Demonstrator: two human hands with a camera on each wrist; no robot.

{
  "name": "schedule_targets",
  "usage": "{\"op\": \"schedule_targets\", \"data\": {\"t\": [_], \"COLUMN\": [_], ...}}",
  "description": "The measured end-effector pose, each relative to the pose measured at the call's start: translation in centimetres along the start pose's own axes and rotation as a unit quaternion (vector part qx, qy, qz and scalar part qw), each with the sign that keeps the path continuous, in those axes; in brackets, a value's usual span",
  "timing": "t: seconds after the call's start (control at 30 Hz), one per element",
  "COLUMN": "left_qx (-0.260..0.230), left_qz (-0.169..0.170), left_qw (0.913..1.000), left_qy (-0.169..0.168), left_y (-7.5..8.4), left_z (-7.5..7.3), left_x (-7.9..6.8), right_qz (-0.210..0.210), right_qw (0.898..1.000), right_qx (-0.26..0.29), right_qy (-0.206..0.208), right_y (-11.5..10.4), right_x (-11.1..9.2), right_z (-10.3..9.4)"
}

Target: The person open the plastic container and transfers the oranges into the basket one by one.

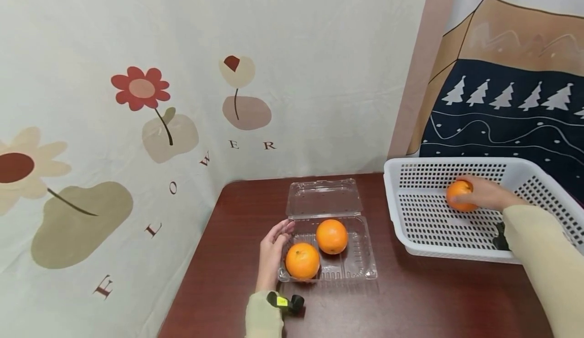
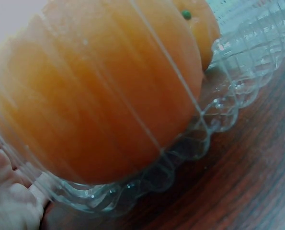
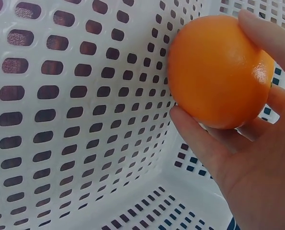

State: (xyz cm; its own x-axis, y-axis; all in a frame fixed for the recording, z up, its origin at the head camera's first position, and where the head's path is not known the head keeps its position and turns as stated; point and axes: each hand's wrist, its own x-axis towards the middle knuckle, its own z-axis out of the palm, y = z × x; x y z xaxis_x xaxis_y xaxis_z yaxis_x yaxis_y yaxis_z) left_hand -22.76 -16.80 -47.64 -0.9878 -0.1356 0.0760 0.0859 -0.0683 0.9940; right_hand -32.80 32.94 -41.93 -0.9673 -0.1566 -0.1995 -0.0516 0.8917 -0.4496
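Note:
My right hand (image 1: 488, 193) grips an orange (image 1: 461, 195) inside the white plastic basket (image 1: 396, 216). In the right wrist view thumb and fingers curl round the orange (image 3: 219, 72), close over the perforated wall. On the table a clear plastic clamshell box (image 1: 356, 262) lies with its lid (image 1: 325, 198) folded back. Two oranges sit in it, one at the front left (image 1: 302, 261) and the other behind it to the right (image 1: 332, 236). My left hand (image 1: 272, 249) rests against the box's left side, fingers loosely bent. Through the clear wall, the left wrist view shows the nearer orange (image 2: 99, 91) large.
The dark red-brown table (image 1: 219, 257) meets a pale curtain with flower prints (image 1: 319, 100) at the back and left. A navy cloth with white trees (image 1: 502, 115) hangs behind the basket. Black wrist cameras (image 1: 292, 303) are strapped to both wrists.

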Motion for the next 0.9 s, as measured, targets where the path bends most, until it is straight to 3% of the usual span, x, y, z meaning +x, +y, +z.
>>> {"op": "schedule_targets", "data": {"t": [0.9], "left_qx": [0.003], "left_qz": [0.002], "left_qw": [1.0], "left_qy": [-0.002], "left_y": [0.15], "left_z": [0.01], "left_x": [-0.07], "right_qz": [-0.008], "right_qw": [0.999], "right_qx": [0.035], "right_qy": [-0.039], "right_y": [0.37], "right_x": [-0.11], "right_z": [0.06]}}
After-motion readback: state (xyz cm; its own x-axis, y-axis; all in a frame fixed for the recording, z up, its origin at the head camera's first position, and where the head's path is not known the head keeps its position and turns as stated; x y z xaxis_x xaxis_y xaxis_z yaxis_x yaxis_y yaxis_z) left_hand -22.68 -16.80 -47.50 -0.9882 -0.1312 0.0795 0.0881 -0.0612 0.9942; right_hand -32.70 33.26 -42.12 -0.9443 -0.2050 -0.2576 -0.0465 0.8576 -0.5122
